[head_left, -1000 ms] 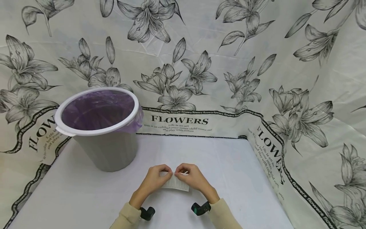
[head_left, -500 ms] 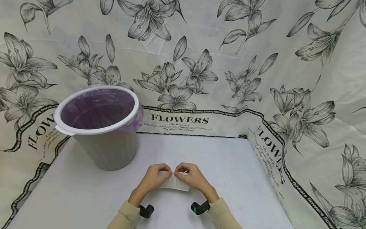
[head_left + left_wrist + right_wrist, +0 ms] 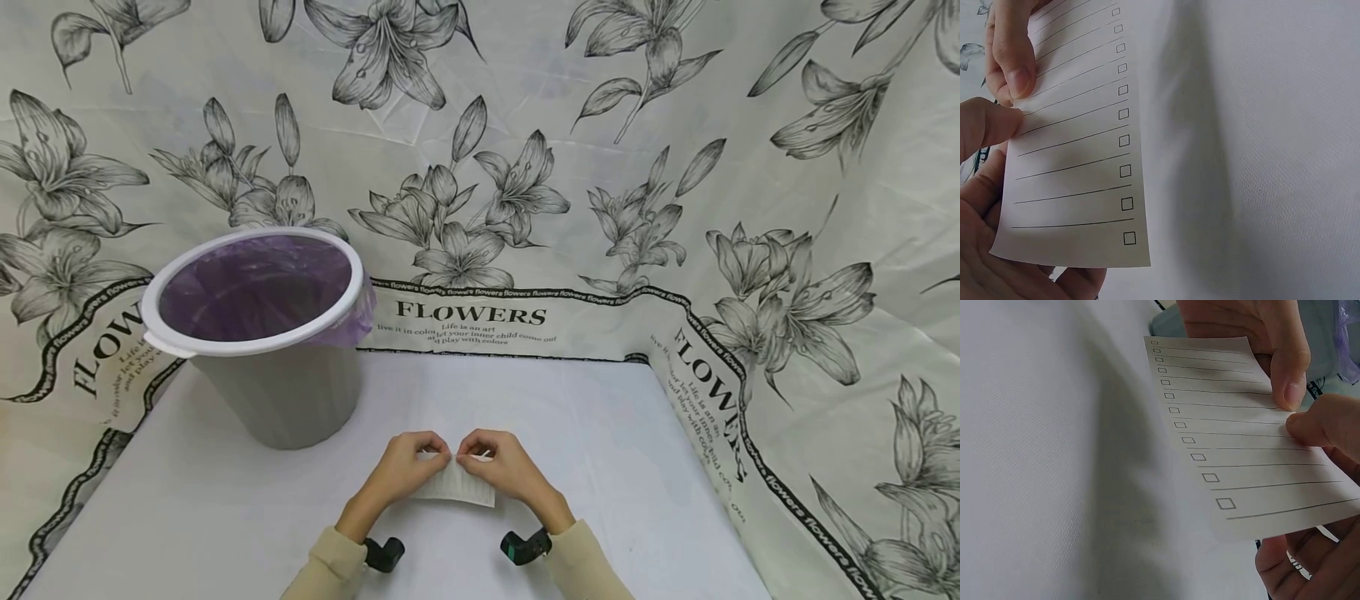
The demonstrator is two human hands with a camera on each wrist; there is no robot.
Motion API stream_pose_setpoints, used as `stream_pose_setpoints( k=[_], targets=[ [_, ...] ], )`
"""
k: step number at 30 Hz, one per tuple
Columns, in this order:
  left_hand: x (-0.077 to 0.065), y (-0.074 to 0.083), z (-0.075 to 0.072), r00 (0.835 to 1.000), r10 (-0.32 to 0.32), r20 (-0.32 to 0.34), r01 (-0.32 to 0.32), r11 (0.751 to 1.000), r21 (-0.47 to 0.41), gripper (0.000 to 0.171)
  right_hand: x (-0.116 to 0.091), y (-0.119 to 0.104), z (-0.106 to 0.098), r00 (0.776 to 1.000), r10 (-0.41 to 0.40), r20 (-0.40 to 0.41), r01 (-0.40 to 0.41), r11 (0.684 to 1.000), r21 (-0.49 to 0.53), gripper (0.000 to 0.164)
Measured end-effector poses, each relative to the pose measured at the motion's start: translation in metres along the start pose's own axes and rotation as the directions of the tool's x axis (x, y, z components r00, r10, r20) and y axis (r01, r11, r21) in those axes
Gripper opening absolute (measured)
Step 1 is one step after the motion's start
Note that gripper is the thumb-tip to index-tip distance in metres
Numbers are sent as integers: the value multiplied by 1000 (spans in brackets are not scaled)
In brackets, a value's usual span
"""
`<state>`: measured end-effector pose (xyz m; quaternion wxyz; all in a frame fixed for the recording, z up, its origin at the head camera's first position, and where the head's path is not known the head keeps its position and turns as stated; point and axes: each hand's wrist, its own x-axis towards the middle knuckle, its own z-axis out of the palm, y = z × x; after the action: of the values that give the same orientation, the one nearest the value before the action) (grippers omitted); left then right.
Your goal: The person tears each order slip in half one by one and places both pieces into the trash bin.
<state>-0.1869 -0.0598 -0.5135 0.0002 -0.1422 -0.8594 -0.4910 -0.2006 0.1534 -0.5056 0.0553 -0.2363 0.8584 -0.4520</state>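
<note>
Both hands hold one slip of lined paper [image 3: 457,485] with a column of small printed checkboxes, close over the white table. My left hand [image 3: 411,461] pinches its far long edge between thumb and fingers. Right beside it, my right hand [image 3: 502,461] pinches the same edge, the two thumbs nearly meeting at the middle. In the left wrist view the paper [image 3: 1079,175] is in one piece and bends slightly. The right wrist view shows the paper [image 3: 1241,437] with fingers behind it, partly hidden.
A grey trash bin [image 3: 292,400] with a white rim and purple liner bag [image 3: 352,321] stands on the table [image 3: 585,467] at the back left. A flower-printed cloth [image 3: 525,167] hangs behind and along the sides.
Both hands keep their pinch at nearly the same place. The paper's near edge tilts down very slightly; the head view shifts a little.
</note>
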Motion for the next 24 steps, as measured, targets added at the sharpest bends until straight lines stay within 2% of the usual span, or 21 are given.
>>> stream_pose_setpoints(
  k=[12, 24],
  targets=[
    [1, -2, 2, 999, -31, 10, 31, 1000, -4, 6, 0, -2, 0, 1000, 4, 3, -4, 1000, 4, 4],
    [1, -5, 3, 999, -27, 18, 27, 1000, 3, 8, -2, 3, 1, 1000, -12, 5, 12, 1000, 10, 4]
  ],
)
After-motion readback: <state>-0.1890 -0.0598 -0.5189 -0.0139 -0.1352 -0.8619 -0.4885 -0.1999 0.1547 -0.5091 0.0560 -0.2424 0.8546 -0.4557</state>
